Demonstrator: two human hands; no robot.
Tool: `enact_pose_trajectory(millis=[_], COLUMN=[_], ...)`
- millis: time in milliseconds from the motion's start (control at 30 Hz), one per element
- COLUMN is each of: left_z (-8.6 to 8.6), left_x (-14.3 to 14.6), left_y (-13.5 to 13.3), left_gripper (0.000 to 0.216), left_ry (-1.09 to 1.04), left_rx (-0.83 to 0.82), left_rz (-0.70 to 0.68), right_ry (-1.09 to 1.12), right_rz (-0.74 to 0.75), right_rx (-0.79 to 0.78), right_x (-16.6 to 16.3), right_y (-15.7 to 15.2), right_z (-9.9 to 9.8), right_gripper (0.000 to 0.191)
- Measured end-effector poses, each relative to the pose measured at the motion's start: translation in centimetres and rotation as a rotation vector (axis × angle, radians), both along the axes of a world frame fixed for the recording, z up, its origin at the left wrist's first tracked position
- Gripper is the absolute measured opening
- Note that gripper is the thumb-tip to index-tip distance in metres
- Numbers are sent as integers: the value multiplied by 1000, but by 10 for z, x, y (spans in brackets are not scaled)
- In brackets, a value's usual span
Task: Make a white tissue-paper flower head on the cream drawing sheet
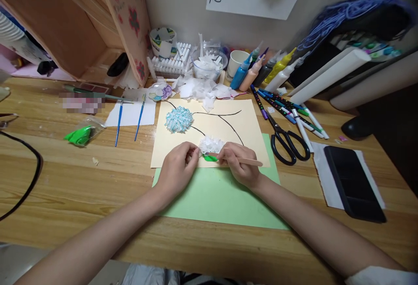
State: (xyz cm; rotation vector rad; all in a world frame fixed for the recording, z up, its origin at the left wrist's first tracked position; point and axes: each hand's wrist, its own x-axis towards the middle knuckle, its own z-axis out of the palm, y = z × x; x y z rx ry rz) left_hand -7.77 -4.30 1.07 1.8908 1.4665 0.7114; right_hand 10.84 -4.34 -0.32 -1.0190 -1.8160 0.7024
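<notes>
My right hand (240, 163) grips a flat pinkish-brown craft stick (251, 161), its rounded end pointing right. The stick's other end reaches toward a small green leaf-like piece (210, 158) at the lower edge of a white ruffled flower (211, 144). Beside that flower, my left hand (179, 163) has its thumb and fingers pinched together; whatever they may hold is hidden. Both flowers, the white one and a blue-and-white one (179, 119), are on a cream sheet (228, 105) with thin black branch lines. Under it lies a light green sheet (218, 198).
Black scissors (283, 141) and several markers (294, 111) lie to the right, near a dark phone (354, 182). Paint bottles (241, 74) and white paper scraps (192, 87) line the back. Leftward are two blue brushes (119, 122) and a bag of green clay (81, 135).
</notes>
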Motion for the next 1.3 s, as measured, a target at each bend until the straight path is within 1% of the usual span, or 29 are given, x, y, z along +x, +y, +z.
enact_pose_trajectory(millis=[133,267,400,500,600,700,767,800,867,1000,1067,1167,1233,1300], left_z=[0,0,1,6,16,29,35,36,36,28,22,16,17,22], left_x=[0,1,-1,-7,-10,-2,11,18,34,56,58,55,51,48], left_y=[1,1,-3,-1,16,47,70,81,100,124,131,138,140,140], left_gripper=[20,21,21,18,16,10,17,20,22,25,22,13,14,14], left_ry=[24,31,-4,-12,65,182,349,437,585,635,634,617,599,585], left_rx=[9,4,-18,34,188,312,363,363,306,247,225,209,224,266], left_rz=[-12,-20,5,43,20,-30,-54,-60,-56,35,59,50,35,22], right_ry=[-58,-61,46,190,340,464,504,514,521,514,511,507,505,504], right_rz=[-7,-12,0,-44,-110,-180,-213,-223,-226,-224,-216,-193,-181,-170], right_rx=[-41,-60,-1,-8,-94,-205,-256,-272,-290,-298,-304,-316,-319,-322], right_x=[-2,-3,-2,1,3,4,4,3,3,2,2,2,3,3], right_y=[2,3,0,-3,-2,2,4,5,5,3,3,4,5,5], right_z=[3,4,0,-3,-5,-4,-3,-3,-2,-2,-3,-4,-6,-6], right_gripper=[35,35,36,38,41,43,43,44,45,46,46,45,45,44])
